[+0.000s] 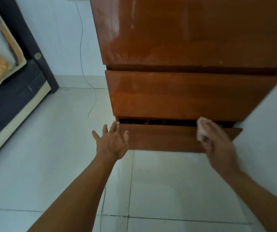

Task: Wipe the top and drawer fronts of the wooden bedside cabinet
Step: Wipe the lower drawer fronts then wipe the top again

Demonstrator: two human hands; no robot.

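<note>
The right hand [218,146] has its grip closed around a pale cloth [202,129], pressed on the right end of the lower drawer [164,138] of the cabinet [193,34]. That drawer stands slightly ajar; its contents are too dark to tell. The left hand [111,143], fingers spread and empty, hovers by its left edge.

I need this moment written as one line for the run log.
step: wiping lower drawer front | right hand: holds cloth against it, blurred | left hand: open, at drawer's left edge | lower drawer slightly open
</note>
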